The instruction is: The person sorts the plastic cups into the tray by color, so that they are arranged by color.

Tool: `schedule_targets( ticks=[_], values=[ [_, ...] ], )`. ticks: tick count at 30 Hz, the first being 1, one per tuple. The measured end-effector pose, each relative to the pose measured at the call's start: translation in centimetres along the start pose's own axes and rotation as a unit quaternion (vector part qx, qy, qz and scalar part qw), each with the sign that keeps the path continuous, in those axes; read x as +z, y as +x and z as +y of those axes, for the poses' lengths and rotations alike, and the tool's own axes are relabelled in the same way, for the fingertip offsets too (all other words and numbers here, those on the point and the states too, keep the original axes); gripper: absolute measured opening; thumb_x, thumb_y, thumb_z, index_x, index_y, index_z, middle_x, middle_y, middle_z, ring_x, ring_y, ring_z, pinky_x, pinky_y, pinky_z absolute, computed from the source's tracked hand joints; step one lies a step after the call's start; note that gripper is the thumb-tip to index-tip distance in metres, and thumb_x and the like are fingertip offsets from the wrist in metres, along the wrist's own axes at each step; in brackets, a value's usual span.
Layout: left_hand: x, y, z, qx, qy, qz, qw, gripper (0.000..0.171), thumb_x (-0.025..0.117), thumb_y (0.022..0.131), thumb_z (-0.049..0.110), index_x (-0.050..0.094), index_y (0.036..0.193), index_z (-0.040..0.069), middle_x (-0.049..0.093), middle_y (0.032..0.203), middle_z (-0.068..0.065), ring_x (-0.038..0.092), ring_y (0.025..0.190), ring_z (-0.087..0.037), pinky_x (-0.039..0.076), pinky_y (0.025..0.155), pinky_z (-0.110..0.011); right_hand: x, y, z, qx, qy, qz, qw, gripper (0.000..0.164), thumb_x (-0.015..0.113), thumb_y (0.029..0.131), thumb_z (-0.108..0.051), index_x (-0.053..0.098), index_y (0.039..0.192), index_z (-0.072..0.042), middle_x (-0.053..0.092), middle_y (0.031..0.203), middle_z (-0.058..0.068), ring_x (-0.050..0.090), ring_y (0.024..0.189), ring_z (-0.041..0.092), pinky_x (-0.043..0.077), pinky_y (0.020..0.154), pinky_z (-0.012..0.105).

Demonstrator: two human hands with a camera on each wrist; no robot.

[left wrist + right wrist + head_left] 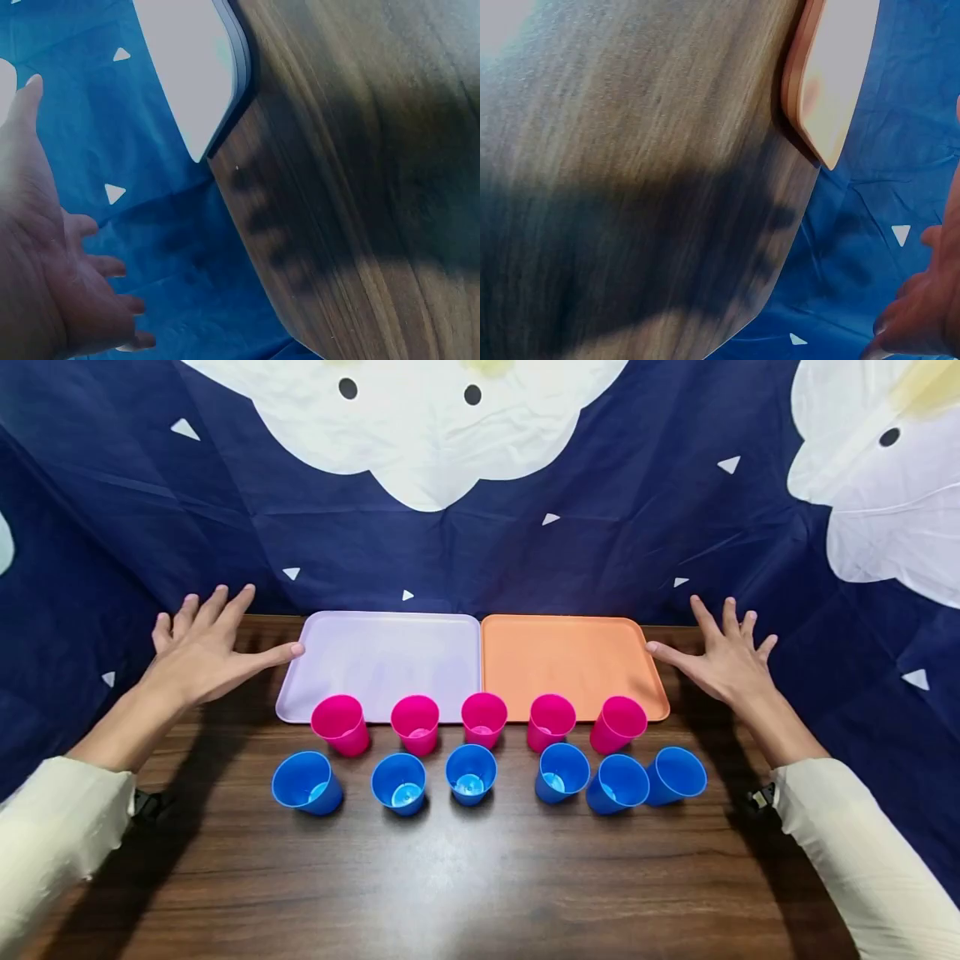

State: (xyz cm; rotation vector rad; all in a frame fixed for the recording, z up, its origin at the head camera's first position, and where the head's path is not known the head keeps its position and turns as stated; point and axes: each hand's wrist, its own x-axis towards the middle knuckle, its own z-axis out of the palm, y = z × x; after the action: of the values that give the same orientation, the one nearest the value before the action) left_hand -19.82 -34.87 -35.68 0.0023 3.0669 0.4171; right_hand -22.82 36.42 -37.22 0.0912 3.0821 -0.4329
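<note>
Lavender tray [390,660] and orange tray [564,656], lying lengthwise between left hand [201,650], nearer lavender, and right hand [729,665], nearer orange, both spread wide, gripping nothing.

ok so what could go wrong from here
The two rightmost blue cups stand very close together, so grabbing one might knock the other. The pink cups stand by the near edges of the lavender tray and orange tray, so pulling either tray towards the person could tip some.
</note>
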Motion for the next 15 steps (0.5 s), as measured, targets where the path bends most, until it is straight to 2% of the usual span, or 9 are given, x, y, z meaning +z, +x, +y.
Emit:
schedule_targets(
  ticks=[5,9,15],
  values=[
    [0.0,-0.5,0.1,0.010,-0.014,0.005,0.9998,0.122,0.060,0.097,0.087,0.009,0.183,0.017,0.002,0.188,-0.030,-0.004,0.171,-0.064,-0.004,0.127,-0.091,0.0,-0.1,0.0,-0.003,0.003,-0.002,1.000,0.124,0.055,0.095,-0.093,-0.001,0.183,-0.026,-0.014,0.184,0.036,-0.012,0.167,0.070,-0.012,0.128,0.090],
    [0.1,-0.9,0.2,0.021,-0.034,0.015,0.9991,0.121,0.064,0.097,0.084,0.014,0.183,0.015,0.009,0.188,-0.029,0.002,0.171,-0.065,0.001,0.126,-0.091,0.1,-0.3,0.0,-0.002,0.008,-0.007,1.000,0.123,0.055,0.095,-0.093,-0.001,0.183,-0.028,-0.009,0.185,0.034,-0.006,0.168,0.069,-0.002,0.132,0.087],
    [0.5,-1.3,0.3,0.034,-0.044,0.026,0.9981,0.118,0.068,0.097,0.080,0.019,0.182,0.015,0.015,0.187,-0.029,0.009,0.170,-0.065,0.004,0.125,-0.092,0.4,-0.5,0.0,0.006,0.009,-0.017,1.000,0.124,0.056,0.095,-0.093,-0.003,0.183,-0.029,-0.005,0.187,0.031,0.004,0.171,0.065,0.013,0.127,0.092]
  ],
)
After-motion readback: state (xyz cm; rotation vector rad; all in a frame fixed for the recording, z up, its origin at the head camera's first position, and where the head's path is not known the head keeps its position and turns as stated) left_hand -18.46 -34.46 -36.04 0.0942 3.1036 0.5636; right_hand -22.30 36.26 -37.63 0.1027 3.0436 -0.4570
